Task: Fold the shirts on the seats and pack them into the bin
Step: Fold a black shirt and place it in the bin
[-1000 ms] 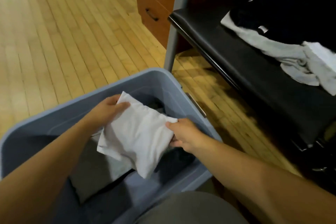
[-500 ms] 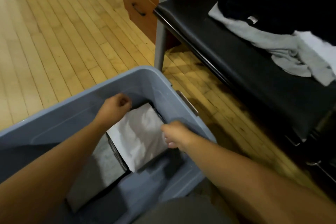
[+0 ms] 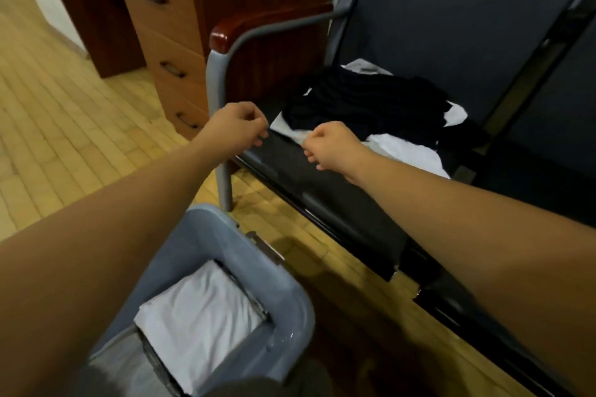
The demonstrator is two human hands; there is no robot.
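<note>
The grey-blue bin (image 3: 290,296) stands on the floor at the bottom, under my left forearm. A folded white shirt (image 3: 200,309) lies in it beside a folded grey one (image 3: 119,364). On the black seat (image 3: 322,196) lies a heap of unfolded shirts: a black shirt (image 3: 364,103) on top, a white shirt (image 3: 409,148) and a pale grey edge (image 3: 285,127) below. My left hand (image 3: 240,126) hovers at the seat's left corner, fingers loosely curled and holding nothing. My right hand (image 3: 332,147) is just in front of the heap, also loosely curled and holding nothing.
A grey metal armrest with a wooden cap (image 3: 274,26) rises at the seat's left side, its leg (image 3: 224,184) close to the bin. A wooden drawer cabinet (image 3: 161,42) stands behind. A second dark seat (image 3: 548,90) adjoins on the right. The floor is wooden boards (image 3: 64,138).
Both hands let go of the folded white shirt, which now lies in the bin. They rose out of the bin and moved to the shirts on the seat.
</note>
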